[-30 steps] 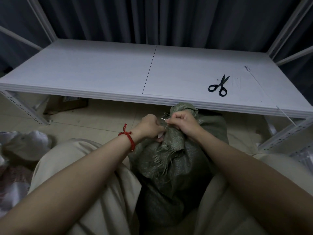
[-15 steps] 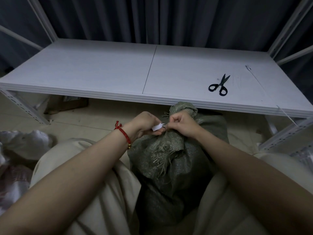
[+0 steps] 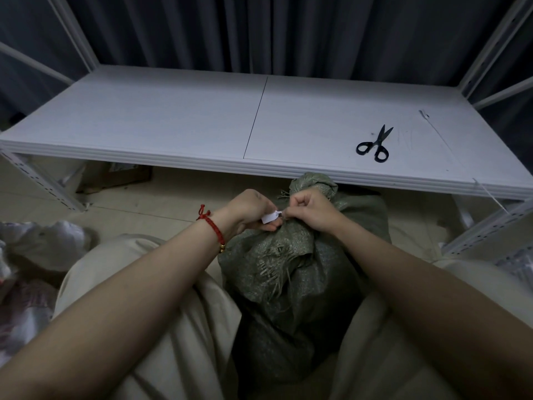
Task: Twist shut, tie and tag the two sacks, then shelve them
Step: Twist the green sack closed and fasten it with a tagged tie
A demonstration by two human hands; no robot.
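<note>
A green woven sack [image 3: 294,287] stands between my knees, its neck twisted shut and bunched just under the shelf's front edge. My left hand [image 3: 249,210], with a red cord on the wrist, pinches a small white tag [image 3: 270,217] at the neck. My right hand [image 3: 310,210] has its fingers curled, pinching at the tag's end against the sack neck; the tie itself is hidden under the fingers. The white shelf board [image 3: 178,122] runs across in front of me.
Black scissors [image 3: 375,144] lie on the right part of the shelf, with a thin white cord [image 3: 438,134] beyond them. A pale sack or cloth heap [image 3: 37,241] sits on the floor at the left. Metal shelf posts [image 3: 43,183] stand at both sides.
My left hand rolled outward and lifted a little, bringing the white tag into view at the sack neck. My right hand stayed on the neck.
</note>
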